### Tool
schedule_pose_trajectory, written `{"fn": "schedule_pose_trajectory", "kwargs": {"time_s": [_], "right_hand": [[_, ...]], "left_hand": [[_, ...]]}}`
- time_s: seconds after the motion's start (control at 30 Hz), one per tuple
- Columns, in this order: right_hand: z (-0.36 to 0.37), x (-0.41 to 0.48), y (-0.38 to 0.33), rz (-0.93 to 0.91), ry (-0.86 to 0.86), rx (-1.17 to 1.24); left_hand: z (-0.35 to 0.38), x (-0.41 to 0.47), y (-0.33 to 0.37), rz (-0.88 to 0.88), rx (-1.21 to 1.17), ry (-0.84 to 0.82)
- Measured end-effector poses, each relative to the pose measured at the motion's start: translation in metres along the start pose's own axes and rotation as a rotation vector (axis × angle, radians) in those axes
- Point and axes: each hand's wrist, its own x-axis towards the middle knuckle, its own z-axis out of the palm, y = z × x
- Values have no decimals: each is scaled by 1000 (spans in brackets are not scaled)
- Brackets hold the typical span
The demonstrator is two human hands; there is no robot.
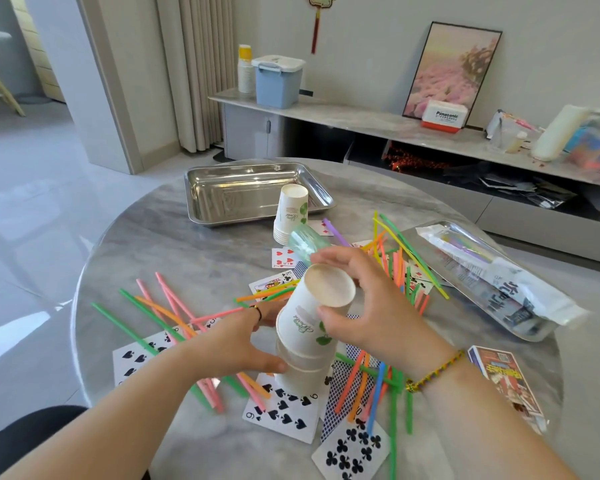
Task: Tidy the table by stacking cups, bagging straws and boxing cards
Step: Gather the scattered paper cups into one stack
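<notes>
A stack of upside-down white paper cups (305, 368) stands on the cards near the table's front. My right hand (368, 306) grips the top cup (312, 313), which sits tilted on the stack. My left hand (243, 341) steadies the lower cups from the left. A second stack of paper cups (290, 213) stands further back, with a green plastic cup (303, 242) lying beside it. Coloured straws (174, 317) and playing cards (281, 410) are scattered over the table. The card box (506, 379) lies at the right. A straw bag (499, 275) rests on a tray.
An empty steel tray (222, 199) sits at the back of the round marble table (153, 244). A second tray (534, 336) under the bag is at the right edge. Behind stands a low cabinet (326, 119) with a blue bin (278, 81).
</notes>
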Motion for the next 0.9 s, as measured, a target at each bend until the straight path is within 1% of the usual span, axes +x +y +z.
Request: {"fn": "schedule_pose_trajectory", "kwargs": {"time_s": [0.07, 0.1, 0.13, 0.23, 0.27, 0.4, 0.57, 0.63, 0.73, 0.83, 0.9], "right_hand": [[9, 2, 4, 26, -86, -67], [12, 0, 6, 49, -107, -49], [15, -2, 8, 76, -106, 6], [24, -14, 18, 192, -29, 185], [29, -19, 24, 231, -40, 217], [45, -26, 37, 340, -85, 212], [47, -24, 44, 362, -10, 289], [46, -23, 49, 358, 69, 390], [44, -22, 62, 416, 203, 660], [43, -22, 70, 510, 266, 880], [41, -20, 69, 529, 278, 934]], "left_hand": [[0, 1, -2, 8, 40, -18], [0, 2, -3, 8, 57, -20], [1, 2, -4, 5, 69, -21], [3, 2, -7, -14, 114, -23], [4, 1, -6, -16, 131, -19], [13, 0, 3, 9, 136, 2], [16, 4, 3, 7, 40, 17], [16, 5, 4, 15, 21, 42], [17, 5, 5, 9, 12, 71], [20, 8, 2, 8, -48, 59], [22, 10, 1, 34, -92, 66]]}}
